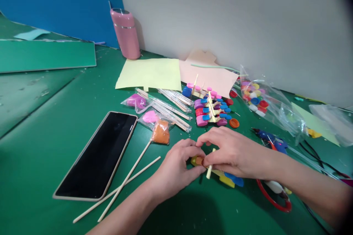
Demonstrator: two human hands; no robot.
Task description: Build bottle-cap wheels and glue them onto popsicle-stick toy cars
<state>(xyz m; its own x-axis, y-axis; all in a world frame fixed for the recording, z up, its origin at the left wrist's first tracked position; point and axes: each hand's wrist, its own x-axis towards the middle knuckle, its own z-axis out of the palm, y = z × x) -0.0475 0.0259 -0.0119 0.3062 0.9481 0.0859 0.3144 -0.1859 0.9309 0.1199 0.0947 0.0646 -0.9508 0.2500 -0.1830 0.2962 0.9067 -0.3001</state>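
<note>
My left hand (183, 163) and my right hand (230, 154) meet over the table, fingers closed on a small craft piece (198, 160). Its yellow and orange end shows between my fingertips; the rest is largely covered by my hands. A short pale stick (210, 169) pokes out under my right hand, pointing down. Yellow and blue paddle-shaped pieces (234, 180) stick out below my right palm. Just beyond my hands stand several similar assembled pieces (211, 108) made of coloured bottle caps, pale sticks and blue paddles. An orange bottle cap (234, 123) lies beside them.
A phone (96, 156) and two crossed wooden sticks (129, 180) lie left, near an orange clay packet (161, 132) and wrapped sticks (168, 108). Right are a bag of caps (256, 97), a blue glue gun (271, 139) and red-handled scissors (275, 203). A pink flask (126, 35) stands behind.
</note>
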